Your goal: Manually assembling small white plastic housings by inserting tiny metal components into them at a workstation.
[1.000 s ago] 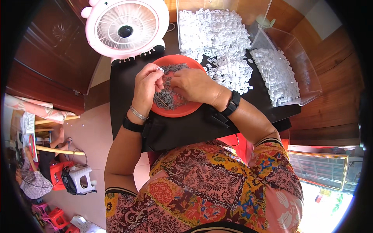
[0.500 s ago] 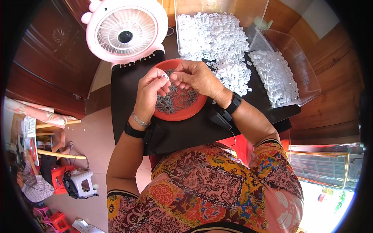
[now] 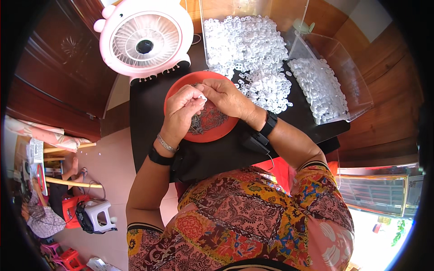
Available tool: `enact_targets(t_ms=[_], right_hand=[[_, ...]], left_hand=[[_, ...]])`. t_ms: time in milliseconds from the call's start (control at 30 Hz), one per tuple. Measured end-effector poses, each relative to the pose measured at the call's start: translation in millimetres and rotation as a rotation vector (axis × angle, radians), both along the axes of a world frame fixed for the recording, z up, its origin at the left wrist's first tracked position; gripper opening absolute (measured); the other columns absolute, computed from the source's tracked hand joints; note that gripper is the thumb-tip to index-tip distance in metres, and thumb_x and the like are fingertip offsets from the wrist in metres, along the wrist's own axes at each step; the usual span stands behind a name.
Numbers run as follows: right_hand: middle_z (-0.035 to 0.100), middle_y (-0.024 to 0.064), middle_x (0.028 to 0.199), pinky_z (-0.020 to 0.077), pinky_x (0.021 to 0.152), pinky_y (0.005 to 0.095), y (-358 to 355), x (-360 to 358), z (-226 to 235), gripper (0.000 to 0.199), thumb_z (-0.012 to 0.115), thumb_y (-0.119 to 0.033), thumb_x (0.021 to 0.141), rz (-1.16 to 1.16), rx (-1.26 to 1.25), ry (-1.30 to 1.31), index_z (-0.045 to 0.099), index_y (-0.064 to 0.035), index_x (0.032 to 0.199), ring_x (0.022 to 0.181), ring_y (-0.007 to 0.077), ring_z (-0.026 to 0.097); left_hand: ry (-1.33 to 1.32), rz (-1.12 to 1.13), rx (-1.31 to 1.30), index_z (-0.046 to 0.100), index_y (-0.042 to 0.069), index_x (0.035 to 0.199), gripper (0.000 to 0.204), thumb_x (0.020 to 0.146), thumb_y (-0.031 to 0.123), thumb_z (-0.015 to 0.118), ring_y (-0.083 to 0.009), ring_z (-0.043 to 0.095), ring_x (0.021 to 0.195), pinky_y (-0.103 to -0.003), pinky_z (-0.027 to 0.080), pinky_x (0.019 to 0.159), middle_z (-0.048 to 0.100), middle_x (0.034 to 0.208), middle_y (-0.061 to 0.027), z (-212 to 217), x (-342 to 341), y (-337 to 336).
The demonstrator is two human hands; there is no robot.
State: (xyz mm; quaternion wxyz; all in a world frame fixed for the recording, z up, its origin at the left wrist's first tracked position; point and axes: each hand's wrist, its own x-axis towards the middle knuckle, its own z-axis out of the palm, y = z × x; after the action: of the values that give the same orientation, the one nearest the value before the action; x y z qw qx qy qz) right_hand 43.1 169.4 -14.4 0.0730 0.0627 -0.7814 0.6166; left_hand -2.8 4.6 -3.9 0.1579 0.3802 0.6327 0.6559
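Over an orange-red bowl [image 3: 174,86], my two hands meet. My left hand [image 3: 181,110] is closed in a pinch on a small white plastic piece [image 3: 203,97], which pokes out between thumb and forefinger. My right hand [image 3: 228,97] touches it, thumb and fingers pressed together; whatever they grip is hidden. Small thin grey metal parts [image 3: 199,124], perhaps screws or pins, lie in the bowl beneath. To the right of the bowl spreads a loose heap of white oval plastic pieces with holes [image 3: 266,92].
A clear bin [image 3: 203,31] behind the heap holds many more white pieces. At right lies a clear tray [image 3: 359,97] of white pieces. A pink animal-shaped fan [image 3: 144,47] stands at back left on the black table [image 3: 217,158]. Another person [image 3: 45,219] sits at far left near stools.
Both hands have drawn closer together and shifted slightly right and down. My right fingers now press against the left ones, where a small gap was before.
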Motion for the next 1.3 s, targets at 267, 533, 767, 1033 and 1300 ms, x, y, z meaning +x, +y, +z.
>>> enact_targets(t_ms=[267, 533, 767, 1033, 1300], right_hand=[[0.055, -0.0021, 0.076, 0.0429, 0.059, 0.0194, 5.7, 3.9, 11.4, 0.023, 0.046, -0.024, 0.100, 0.173, -0.133, -0.197, 0.056, -0.0053, 0.090, 0.066, 0.0053, 0.051], [0.057, -0.0003, 0.075, 0.0448, 0.059, 0.0205, 4.0, 2.0, 9.6, 0.017, 0.051, -0.018, 0.097, 0.165, -0.146, -0.114, 0.056, -0.0032, 0.089, 0.066, 0.0062, 0.052], [0.058, -0.0002, 0.079, 0.0458, 0.065, 0.0207, 7.1, 1.6, 9.9, 0.013, 0.052, -0.013, 0.096, 0.157, -0.020, -0.114, 0.057, -0.0013, 0.091, 0.071, 0.0060, 0.053], [0.060, 0.0006, 0.075, 0.0461, 0.060, 0.0234, 6.9, 0.6, 11.1, 0.008, 0.059, -0.008, 0.086, 0.088, -0.044, -0.094, 0.059, -0.0005, 0.088, 0.068, 0.0076, 0.055], [0.056, -0.0005, 0.077, 0.0430, 0.061, 0.0211, 7.2, 4.1, 13.0, 0.006, 0.055, -0.005, 0.084, 0.116, 0.053, -0.117, 0.056, -0.0010, 0.088, 0.069, 0.0061, 0.052]], left_hand=[[-0.240, -0.007, 0.014, 0.059, 0.001, 0.085, 0.015, 0.089, 0.014, 0.052, -0.0096, 0.053, 0.069, -0.023, 0.042, 0.065, 0.058, 0.077, -0.0046, 1.6, -6.6, -5.2], [-0.372, -0.032, 0.109, 0.059, 0.001, 0.090, 0.014, 0.090, 0.012, 0.050, -0.0113, 0.055, 0.071, -0.024, 0.043, 0.064, 0.059, 0.082, -0.0050, 0.4, -10.6, -8.6], [-0.393, -0.010, 0.084, 0.059, 0.000, 0.088, 0.015, 0.090, 0.012, 0.050, -0.0120, 0.055, 0.070, -0.024, 0.043, 0.064, 0.059, 0.080, -0.0055, -2.3, -9.5, -9.1], [-0.309, -0.003, 0.035, 0.060, 0.000, 0.085, 0.014, 0.087, 0.012, 0.053, -0.0109, 0.055, 0.068, -0.023, 0.043, 0.063, 0.060, 0.078, -0.0052, 4.7, -6.0, -5.7], [-0.272, 0.007, -0.014, 0.061, 0.000, 0.084, 0.014, 0.086, 0.012, 0.055, -0.0100, 0.054, 0.065, -0.022, 0.042, 0.061, 0.058, 0.071, -0.0040, 1.3, -6.5, -6.0]])
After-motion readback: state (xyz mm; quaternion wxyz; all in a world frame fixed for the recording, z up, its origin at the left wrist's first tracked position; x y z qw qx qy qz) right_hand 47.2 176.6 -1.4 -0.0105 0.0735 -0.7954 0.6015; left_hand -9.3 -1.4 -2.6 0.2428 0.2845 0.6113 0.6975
